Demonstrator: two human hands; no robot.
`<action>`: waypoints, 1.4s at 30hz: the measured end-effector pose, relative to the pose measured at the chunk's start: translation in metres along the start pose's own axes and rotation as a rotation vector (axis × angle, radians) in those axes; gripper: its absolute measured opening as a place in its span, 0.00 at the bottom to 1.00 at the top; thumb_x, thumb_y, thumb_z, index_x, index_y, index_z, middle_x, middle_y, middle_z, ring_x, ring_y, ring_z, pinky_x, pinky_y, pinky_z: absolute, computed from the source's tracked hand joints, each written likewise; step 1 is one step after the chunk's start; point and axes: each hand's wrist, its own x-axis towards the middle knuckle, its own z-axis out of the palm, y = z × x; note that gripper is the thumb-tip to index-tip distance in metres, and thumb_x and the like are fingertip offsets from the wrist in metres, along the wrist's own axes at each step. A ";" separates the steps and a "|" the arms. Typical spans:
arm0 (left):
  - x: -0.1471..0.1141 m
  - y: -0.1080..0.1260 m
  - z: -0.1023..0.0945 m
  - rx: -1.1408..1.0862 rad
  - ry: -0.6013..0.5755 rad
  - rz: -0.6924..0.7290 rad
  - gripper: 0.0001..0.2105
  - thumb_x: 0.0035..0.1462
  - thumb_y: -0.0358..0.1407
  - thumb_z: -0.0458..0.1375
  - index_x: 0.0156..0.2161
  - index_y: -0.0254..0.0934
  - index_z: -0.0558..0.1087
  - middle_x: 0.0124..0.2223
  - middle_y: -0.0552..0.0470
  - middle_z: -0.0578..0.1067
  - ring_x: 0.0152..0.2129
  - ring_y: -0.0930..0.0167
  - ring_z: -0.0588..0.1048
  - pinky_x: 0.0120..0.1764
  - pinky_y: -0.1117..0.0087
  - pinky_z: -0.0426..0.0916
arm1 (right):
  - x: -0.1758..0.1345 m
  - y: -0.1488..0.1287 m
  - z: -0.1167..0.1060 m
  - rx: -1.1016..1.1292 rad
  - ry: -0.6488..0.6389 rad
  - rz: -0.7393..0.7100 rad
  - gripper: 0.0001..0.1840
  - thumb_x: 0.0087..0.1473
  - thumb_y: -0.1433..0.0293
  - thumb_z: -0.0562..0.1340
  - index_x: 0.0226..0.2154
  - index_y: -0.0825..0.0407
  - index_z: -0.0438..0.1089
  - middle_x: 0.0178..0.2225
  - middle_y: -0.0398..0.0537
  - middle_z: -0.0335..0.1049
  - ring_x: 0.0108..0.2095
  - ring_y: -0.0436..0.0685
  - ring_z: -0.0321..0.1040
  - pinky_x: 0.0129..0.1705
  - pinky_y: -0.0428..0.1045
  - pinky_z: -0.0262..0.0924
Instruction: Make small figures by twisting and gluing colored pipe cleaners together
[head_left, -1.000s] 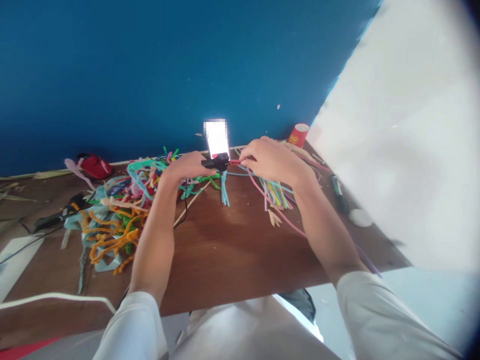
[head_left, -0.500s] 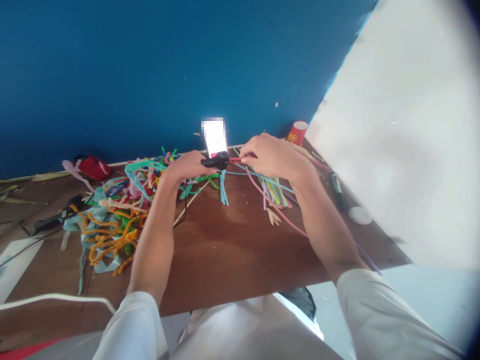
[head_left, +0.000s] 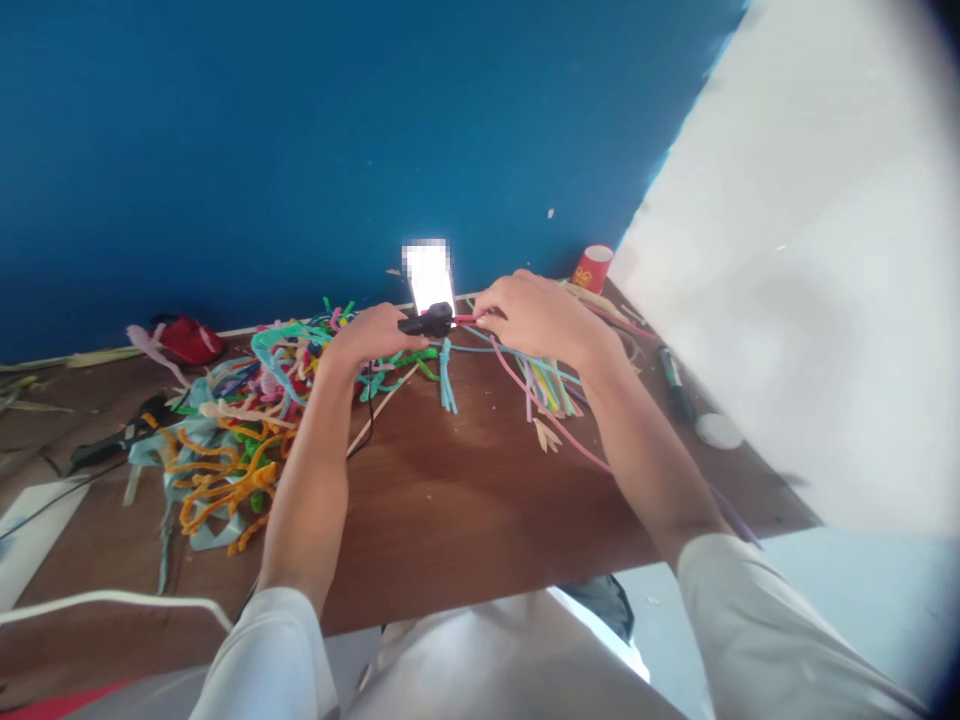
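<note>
My left hand (head_left: pixel 375 333) is closed around a black corded tool (head_left: pixel 435 320), which looks like a glue gun; its cord hangs below the hand. Thumb and fingers of my right hand (head_left: pixel 517 310) pinch a thin red strip (head_left: pixel 465 320), whose left end meets the black tool's right end. Whether they touch or only overlap, I cannot tell. Below the right hand, a long pink stem (head_left: pixel 544 408) curves toward the forearm. A light-blue bundle of stems (head_left: pixel 448 380) hangs just under the tool. Behind it stands a bright phone-like screen (head_left: pixel 431 275).
Left of my arm lies a tangled heap of fuzzy pipe cleaners (head_left: pixel 225 470). Beyond are a red pouch (head_left: pixel 193 340) and another black corded tool (head_left: pixel 112 445). Pastel stems (head_left: pixel 555 388), a red cup (head_left: pixel 594 268), a green-and-black marker (head_left: pixel 676 385) and a white disc (head_left: pixel 718 431) are on the right.
Both hands, the black tool and the red strip have shifted very slightly left in view. Their grips look the same.
</note>
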 end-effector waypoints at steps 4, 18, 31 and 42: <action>-0.003 -0.003 -0.004 -0.020 -0.023 -0.012 0.17 0.45 0.49 0.62 0.34 0.37 0.76 0.24 0.54 0.68 0.20 0.72 0.64 0.28 0.68 0.51 | -0.004 -0.005 -0.001 -0.022 0.048 -0.010 0.15 0.61 0.70 0.53 0.38 0.49 0.76 0.29 0.50 0.68 0.32 0.58 0.59 0.34 0.52 0.42; -0.001 -0.003 -0.002 -0.110 -0.025 -0.009 0.16 0.45 0.48 0.63 0.31 0.37 0.75 0.22 0.55 0.67 0.19 0.72 0.63 0.27 0.68 0.51 | -0.015 -0.026 -0.002 -0.366 0.046 -0.017 0.17 0.61 0.78 0.50 0.38 0.53 0.74 0.27 0.52 0.67 0.26 0.55 0.59 0.33 0.52 0.37; 0.001 -0.007 -0.001 -0.244 -0.006 -0.009 0.13 0.45 0.47 0.65 0.30 0.39 0.74 0.24 0.55 0.69 0.21 0.73 0.65 0.28 0.69 0.54 | -0.023 -0.025 -0.009 -0.275 0.108 0.026 0.19 0.64 0.72 0.50 0.48 0.50 0.74 0.29 0.52 0.70 0.30 0.57 0.62 0.35 0.52 0.40; -0.018 -0.003 -0.010 -0.586 -0.190 0.094 0.19 0.53 0.51 0.62 0.25 0.36 0.67 0.20 0.53 0.66 0.15 0.78 0.58 0.22 0.70 0.49 | -0.045 -0.011 -0.039 -0.213 0.150 0.135 0.19 0.66 0.64 0.49 0.45 0.46 0.74 0.27 0.50 0.69 0.31 0.59 0.62 0.36 0.53 0.46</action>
